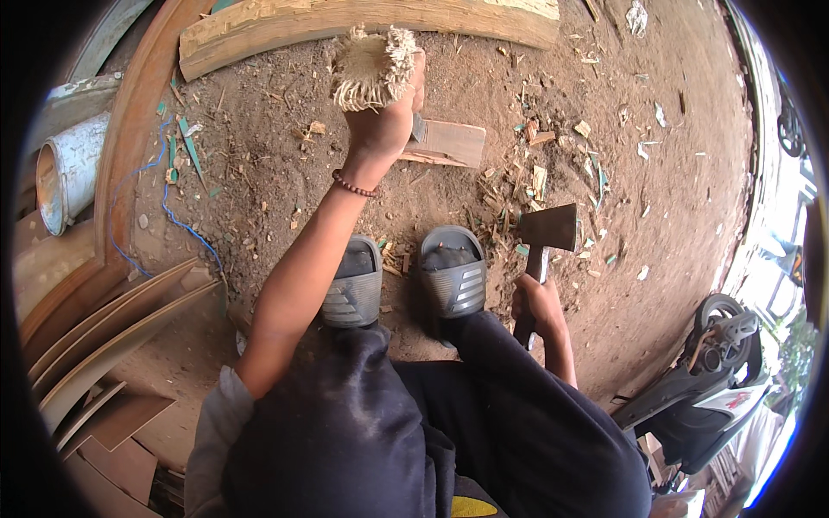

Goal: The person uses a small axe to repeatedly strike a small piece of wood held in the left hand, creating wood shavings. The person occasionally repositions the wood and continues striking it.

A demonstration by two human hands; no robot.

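Note:
My left hand (380, 129) reaches far forward, its fingers wrapped round an upright chisel (373, 69). The wooden handle's top end is splayed into a pale, frayed fringe. Below that hand, a dark metal edge shows against a short reddish-brown wood block (453, 143) on the ground; my hand hides most of the tool. Close to my right knee, my right hand (540, 304) grips the handle of a hatchet (550, 228), whose dark, broad head points forward. The hatchet is apart from the block and the chisel.
A long, rough wooden beam (371, 33) lies across the far side. Wood chips (540, 181) litter the dirt around my sandalled feet. At left are a pale metal cylinder (73, 173), blue string (186, 226) and leaning boards (121, 332). A motorbike (704, 380) stands at right.

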